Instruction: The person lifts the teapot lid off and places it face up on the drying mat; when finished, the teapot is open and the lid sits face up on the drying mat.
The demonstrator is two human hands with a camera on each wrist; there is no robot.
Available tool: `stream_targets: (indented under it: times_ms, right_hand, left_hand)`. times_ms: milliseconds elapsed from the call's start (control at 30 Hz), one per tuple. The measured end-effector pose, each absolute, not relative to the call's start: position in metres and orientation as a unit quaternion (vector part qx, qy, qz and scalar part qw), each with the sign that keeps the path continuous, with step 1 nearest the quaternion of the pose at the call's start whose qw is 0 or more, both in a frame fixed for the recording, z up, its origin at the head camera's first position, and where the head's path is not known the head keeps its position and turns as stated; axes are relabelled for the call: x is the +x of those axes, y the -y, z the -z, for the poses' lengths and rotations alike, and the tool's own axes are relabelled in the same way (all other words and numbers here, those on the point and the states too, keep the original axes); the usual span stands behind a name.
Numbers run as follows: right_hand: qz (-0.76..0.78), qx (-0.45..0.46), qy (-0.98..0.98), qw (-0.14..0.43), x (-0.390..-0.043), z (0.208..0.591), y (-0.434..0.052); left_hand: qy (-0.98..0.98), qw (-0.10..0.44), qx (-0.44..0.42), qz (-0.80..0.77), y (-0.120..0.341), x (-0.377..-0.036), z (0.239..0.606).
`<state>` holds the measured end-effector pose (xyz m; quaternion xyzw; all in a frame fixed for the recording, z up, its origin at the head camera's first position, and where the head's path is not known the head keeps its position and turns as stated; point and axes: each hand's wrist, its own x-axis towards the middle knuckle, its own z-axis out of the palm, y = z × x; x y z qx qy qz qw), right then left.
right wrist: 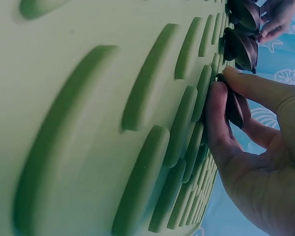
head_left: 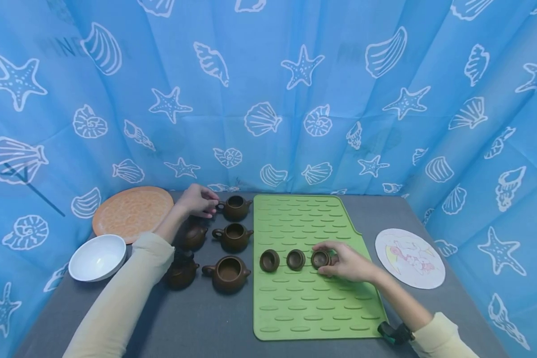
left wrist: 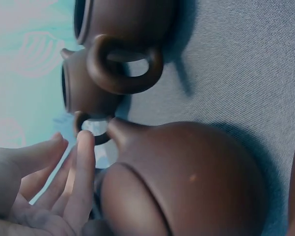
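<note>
My left hand (head_left: 198, 201) is beside the handle of the farthest brown teapot (head_left: 236, 209). In the left wrist view its thumb and fingers are apart with nothing between them; whether a fingertip touches the handle I cannot tell. Two more lidless teapots, the middle one (head_left: 233, 238) and the nearest one (head_left: 229, 275), stand in the same column. With thumb and fingers around it, my right hand (head_left: 350, 262) holds a small brown teacup (head_left: 320, 259) on the green mat (head_left: 313, 308). Left of it on the mat are a middle teacup (head_left: 296, 259) and a left teacup (head_left: 269, 260).
Under my left forearm are two more brown teapots, one behind (head_left: 194, 237) and one nearer (head_left: 182, 273), partly hidden. A white bowl (head_left: 97, 257) and an orange round mat (head_left: 132, 211) lie at the left. A pale round printed mat (head_left: 410, 258) lies right of the green mat.
</note>
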<state>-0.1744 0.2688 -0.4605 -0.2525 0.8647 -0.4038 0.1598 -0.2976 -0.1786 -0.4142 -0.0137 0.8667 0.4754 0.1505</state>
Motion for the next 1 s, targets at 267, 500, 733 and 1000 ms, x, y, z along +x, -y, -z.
stream_targets:
  times_ms: [267,500,733,1000]
  right_hand:
    - [0.357,-0.255,-0.887,0.142,-0.176,0.461,-0.268]
    - [0.355,-0.256,-0.886,0.154,-0.178,0.456,-0.269]
    - [0.353,-0.257,-0.879,0.193,-0.184,0.446,-0.272]
    - [0.310,-0.220,-0.901,0.209,-0.197,0.426,-0.272]
  left_hand:
    - [-0.870,0.147,0.005,-0.472,0.192,-0.290,0.403]
    - [-0.871,0.158,0.015,-0.465,0.203,-0.283,0.396]
    - [-0.874,0.184,0.045,-0.448,0.198,-0.274,0.382]
    - [-0.880,0.166,0.045,-0.443,0.220,-0.275,0.374]
